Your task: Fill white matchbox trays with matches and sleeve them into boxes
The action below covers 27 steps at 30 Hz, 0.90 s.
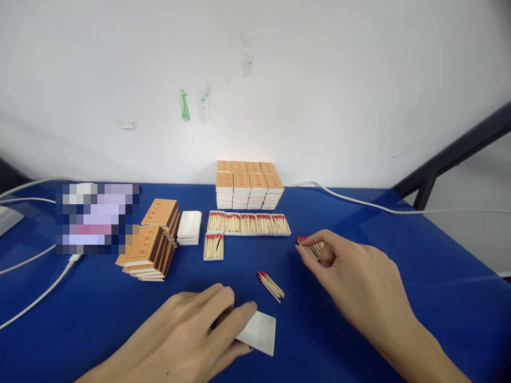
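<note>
The likeliest trouble, I judge, is matches scattering: the heap of red-tipped wooden matches (315, 248) is lying unboxed on the blue, glossy surface (311, 332), and an uneven pinch could be sending sticks rolling. A smaller loose bunch of red-headed matches (272, 287) is sitting between the hands, just beyond the white rectangular cardboard tray (260, 332), so a careless sweep could be knocking it askew. Too hard a squeeze could also be bending the tray's thin walls.

The left hand (191, 324) is holding that tray tilted, its fingers clamped on the near left end, the far end projecting toward the right. The right hand (363, 282) is hovering over the heap, thumb and forefinger curving close at the red heads; whether they are gripping any sticks, I cannot tell. The heap is lying directly under and behind those fingers, partly hidden.

Beyond, five white trays filled with matches (248, 224) are standing in a row, with another filled white tray (214, 247) sitting in front (a dark stripe is showing among its sticks).
</note>
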Each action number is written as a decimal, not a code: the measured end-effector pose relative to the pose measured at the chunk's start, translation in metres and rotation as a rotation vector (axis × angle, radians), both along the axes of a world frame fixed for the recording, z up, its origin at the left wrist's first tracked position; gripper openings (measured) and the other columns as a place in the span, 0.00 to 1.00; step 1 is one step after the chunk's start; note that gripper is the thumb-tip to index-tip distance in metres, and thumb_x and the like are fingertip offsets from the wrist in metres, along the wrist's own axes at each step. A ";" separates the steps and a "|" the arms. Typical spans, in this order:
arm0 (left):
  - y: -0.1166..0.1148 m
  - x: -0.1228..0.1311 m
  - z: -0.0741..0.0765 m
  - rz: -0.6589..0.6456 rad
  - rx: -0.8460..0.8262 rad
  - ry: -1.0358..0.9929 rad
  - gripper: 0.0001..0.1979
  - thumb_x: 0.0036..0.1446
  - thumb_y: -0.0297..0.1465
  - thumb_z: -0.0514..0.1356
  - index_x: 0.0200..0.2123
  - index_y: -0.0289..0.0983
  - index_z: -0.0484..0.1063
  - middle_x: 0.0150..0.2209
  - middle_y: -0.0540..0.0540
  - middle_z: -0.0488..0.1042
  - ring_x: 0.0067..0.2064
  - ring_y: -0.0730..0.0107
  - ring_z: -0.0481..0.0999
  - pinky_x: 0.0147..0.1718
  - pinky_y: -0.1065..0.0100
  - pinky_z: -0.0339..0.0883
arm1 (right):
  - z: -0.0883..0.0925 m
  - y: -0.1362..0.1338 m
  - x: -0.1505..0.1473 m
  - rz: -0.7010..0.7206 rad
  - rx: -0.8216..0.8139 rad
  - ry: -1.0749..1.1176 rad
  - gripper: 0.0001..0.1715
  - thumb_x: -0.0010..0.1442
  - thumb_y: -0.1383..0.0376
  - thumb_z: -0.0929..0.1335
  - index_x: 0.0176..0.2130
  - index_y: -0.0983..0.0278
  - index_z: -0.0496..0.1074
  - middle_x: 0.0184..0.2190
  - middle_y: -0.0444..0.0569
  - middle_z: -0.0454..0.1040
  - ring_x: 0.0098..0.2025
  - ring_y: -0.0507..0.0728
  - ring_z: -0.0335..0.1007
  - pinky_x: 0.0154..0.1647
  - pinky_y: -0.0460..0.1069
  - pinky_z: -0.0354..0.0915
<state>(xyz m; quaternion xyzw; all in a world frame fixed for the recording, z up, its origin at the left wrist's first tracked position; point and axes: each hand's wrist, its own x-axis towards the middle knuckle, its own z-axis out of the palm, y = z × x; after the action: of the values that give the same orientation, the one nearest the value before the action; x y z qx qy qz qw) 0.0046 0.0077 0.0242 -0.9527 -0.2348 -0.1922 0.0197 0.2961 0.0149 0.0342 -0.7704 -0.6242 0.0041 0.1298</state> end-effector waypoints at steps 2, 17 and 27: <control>-0.001 0.001 0.000 -0.001 0.012 -0.003 0.21 0.85 0.34 0.41 0.60 0.37 0.73 0.40 0.47 0.81 0.37 0.61 0.87 0.27 0.61 0.78 | -0.001 0.000 -0.004 -0.019 -0.035 -0.101 0.11 0.70 0.52 0.72 0.42 0.54 0.82 0.25 0.45 0.81 0.26 0.64 0.79 0.27 0.51 0.51; 0.000 0.001 -0.005 -0.001 0.011 0.000 0.22 0.85 0.36 0.42 0.59 0.38 0.73 0.39 0.48 0.81 0.37 0.63 0.86 0.30 0.63 0.78 | -0.007 0.000 -0.003 -0.005 -0.087 -0.195 0.10 0.71 0.56 0.70 0.39 0.54 0.82 0.27 0.45 0.83 0.27 0.65 0.80 0.26 0.51 0.48; -0.001 0.000 0.001 -0.011 -0.029 0.001 0.21 0.85 0.36 0.42 0.59 0.37 0.72 0.38 0.48 0.82 0.36 0.61 0.87 0.28 0.60 0.79 | -0.003 -0.007 -0.012 0.229 -0.160 0.221 0.06 0.67 0.60 0.73 0.36 0.54 0.81 0.21 0.38 0.74 0.26 0.55 0.73 0.28 0.50 0.56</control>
<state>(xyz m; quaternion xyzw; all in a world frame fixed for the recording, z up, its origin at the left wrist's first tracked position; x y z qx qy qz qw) 0.0046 0.0069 0.0250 -0.9542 -0.2322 -0.1886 0.0050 0.2838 0.0082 0.0312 -0.6971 -0.6874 0.1530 0.1344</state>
